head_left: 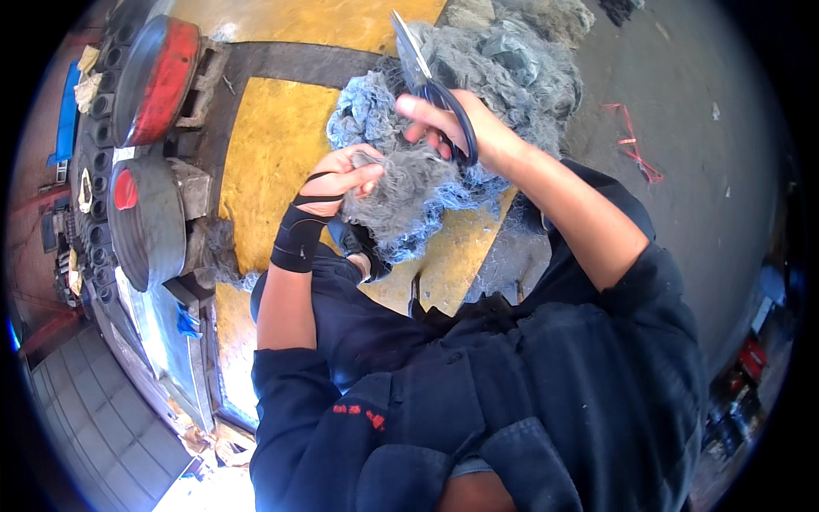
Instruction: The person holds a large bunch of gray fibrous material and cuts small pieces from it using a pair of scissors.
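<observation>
My left hand (345,177), with a black wrist wrap, is closed on a tuft of grey tangled fibre (401,192) in front of me. In my right hand (465,128) is a large pair of scissors (411,53) with black handles, its blades pointing up and away, clear of the tuft. My fingers go through the handle loops. Beyond and below both hands lies a big loose heap of grey and light blue fibre (520,64). Some bluish strands hang beneath the tuft, down toward my foot.
Yellow boards (273,154) lie on the dark floor. To the left stand two round metal drums, one with a red band (168,81) and one with a red patch (125,189), beside concrete blocks (189,189). A red strap (631,145) lies on the floor at right.
</observation>
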The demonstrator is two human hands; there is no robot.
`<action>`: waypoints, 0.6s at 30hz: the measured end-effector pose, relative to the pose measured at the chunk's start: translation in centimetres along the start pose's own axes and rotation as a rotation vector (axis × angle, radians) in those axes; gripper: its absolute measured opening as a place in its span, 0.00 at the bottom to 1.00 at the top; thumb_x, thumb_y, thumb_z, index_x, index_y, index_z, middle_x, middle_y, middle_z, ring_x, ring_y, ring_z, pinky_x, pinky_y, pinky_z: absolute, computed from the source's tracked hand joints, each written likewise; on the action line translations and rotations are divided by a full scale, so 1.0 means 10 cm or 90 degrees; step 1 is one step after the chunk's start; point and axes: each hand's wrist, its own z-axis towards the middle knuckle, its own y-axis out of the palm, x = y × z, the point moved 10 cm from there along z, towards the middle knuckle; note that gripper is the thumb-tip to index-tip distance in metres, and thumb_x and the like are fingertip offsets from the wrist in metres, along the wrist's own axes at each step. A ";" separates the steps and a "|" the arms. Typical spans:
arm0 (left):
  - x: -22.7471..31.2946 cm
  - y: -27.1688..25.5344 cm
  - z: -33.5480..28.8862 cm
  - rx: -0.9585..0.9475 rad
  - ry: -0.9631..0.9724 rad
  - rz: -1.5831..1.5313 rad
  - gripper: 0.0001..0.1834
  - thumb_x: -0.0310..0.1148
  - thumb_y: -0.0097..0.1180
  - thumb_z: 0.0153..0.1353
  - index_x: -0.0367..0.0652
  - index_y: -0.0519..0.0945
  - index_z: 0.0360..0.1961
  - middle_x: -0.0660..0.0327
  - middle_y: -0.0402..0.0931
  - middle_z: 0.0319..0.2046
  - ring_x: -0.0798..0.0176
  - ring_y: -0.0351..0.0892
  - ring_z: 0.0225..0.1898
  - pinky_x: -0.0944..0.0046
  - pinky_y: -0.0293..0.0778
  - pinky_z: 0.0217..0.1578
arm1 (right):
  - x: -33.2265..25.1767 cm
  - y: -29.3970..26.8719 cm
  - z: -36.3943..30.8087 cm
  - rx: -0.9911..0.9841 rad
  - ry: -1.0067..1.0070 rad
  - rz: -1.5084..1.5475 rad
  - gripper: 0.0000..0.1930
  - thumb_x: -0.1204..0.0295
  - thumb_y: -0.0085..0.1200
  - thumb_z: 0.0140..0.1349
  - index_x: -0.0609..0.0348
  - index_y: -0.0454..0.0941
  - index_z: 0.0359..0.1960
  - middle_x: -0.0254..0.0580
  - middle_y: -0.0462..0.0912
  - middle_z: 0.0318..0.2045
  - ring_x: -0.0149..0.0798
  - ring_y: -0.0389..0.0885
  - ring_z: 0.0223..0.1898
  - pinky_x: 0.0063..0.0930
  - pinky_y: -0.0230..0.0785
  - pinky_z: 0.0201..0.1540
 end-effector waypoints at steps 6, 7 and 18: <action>0.11 0.08 -0.02 -0.032 0.014 0.016 0.07 0.31 0.54 0.60 0.39 0.73 0.36 0.67 0.70 0.19 0.75 0.65 0.20 0.74 0.58 0.21 | 0.07 0.49 0.10 -0.211 -0.139 -0.024 0.14 0.75 0.58 0.47 0.61 0.75 0.37 0.33 0.77 0.29 0.26 0.74 0.34 0.19 0.65 0.38; 0.12 0.10 -0.01 -0.037 0.010 0.021 0.07 0.31 0.54 0.60 0.39 0.73 0.36 0.67 0.70 0.19 0.75 0.65 0.20 0.74 0.59 0.21 | 0.05 0.55 0.09 -0.226 -0.161 -0.017 0.13 0.75 0.57 0.47 0.62 0.74 0.36 0.32 0.75 0.26 0.26 0.75 0.31 0.19 0.67 0.35; 0.22 -0.60 -0.14 0.233 0.183 0.074 0.16 0.38 0.49 0.63 0.35 0.77 0.42 0.62 0.75 0.25 0.72 0.71 0.29 0.73 0.65 0.32 | -0.08 -0.49 0.04 0.099 -0.090 -0.120 0.17 0.61 0.57 0.51 0.66 0.76 0.33 0.36 0.75 0.19 0.27 0.73 0.21 0.19 0.62 0.22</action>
